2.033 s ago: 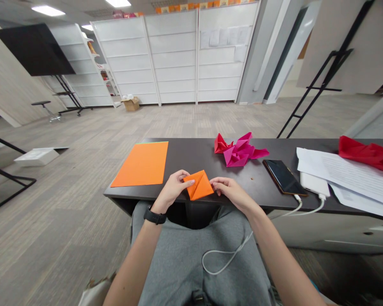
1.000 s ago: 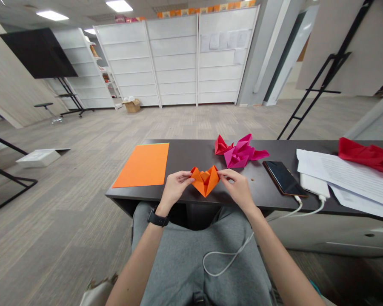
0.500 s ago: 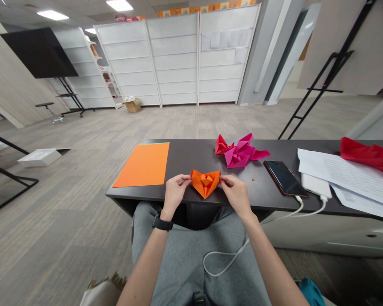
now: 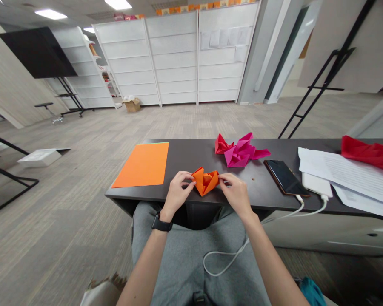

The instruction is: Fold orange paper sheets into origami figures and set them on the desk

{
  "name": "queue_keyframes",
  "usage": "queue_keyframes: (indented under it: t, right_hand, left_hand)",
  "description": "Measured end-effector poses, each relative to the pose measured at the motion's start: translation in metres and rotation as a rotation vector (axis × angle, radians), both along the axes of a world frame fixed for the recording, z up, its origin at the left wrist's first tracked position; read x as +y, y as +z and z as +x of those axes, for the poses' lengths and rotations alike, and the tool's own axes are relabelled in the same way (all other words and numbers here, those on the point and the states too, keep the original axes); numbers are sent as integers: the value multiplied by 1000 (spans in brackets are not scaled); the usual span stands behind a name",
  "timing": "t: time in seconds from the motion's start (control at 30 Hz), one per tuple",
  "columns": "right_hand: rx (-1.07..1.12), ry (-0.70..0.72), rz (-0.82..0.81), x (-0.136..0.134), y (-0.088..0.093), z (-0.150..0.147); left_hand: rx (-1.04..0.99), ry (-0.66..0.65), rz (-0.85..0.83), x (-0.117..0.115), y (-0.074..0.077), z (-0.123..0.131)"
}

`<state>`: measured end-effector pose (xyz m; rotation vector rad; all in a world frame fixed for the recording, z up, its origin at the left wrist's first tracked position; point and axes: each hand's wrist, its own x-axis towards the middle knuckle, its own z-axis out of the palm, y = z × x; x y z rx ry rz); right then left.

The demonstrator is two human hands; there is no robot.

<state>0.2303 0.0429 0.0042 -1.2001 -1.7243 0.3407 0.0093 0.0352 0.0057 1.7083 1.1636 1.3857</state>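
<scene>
Between my two hands is a folded orange origami piece (image 4: 205, 182), held close to the front edge of the dark table (image 4: 185, 159). My left hand (image 4: 178, 189) pinches its left corner between thumb and fingers. The right corner is gripped by the fingertips of my right hand (image 4: 234, 191). Pointed flaps stand up on both sides, with a folded lump in the middle and a point toward me. Beyond it lie a magenta folded paper piece (image 4: 241, 153) and a smaller red folded one (image 4: 222, 145), touching each other.
Flat orange paper sheets (image 4: 143, 165) lie at the table's left end. On the right are a phone (image 4: 285, 176) with a cable, a white power bank (image 4: 317, 185), printed papers (image 4: 347, 174) and a red cloth-like item (image 4: 370, 153). A white cable (image 4: 223, 254) loops over my lap.
The orange piece has changed shape: its left flap now stands up more and the piece is tilted. My left hand has shifted slightly right, its thumb and fingers more spread around the corner.
</scene>
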Motion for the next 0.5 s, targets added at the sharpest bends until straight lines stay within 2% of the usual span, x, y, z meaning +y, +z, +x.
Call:
queue_keyframes:
  t: [0.1, 0.3, 0.5]
  right_hand:
    - [-2, 15, 26, -1, 3, 0]
    - [-5, 22, 39, 0, 3, 1]
    - [-3, 40, 35, -2, 5, 1]
  left_hand:
    - [-27, 4, -46, 3, -2, -1]
    - [29, -21, -29, 4, -1, -4]
    - [132, -132, 4, 2, 1, -4]
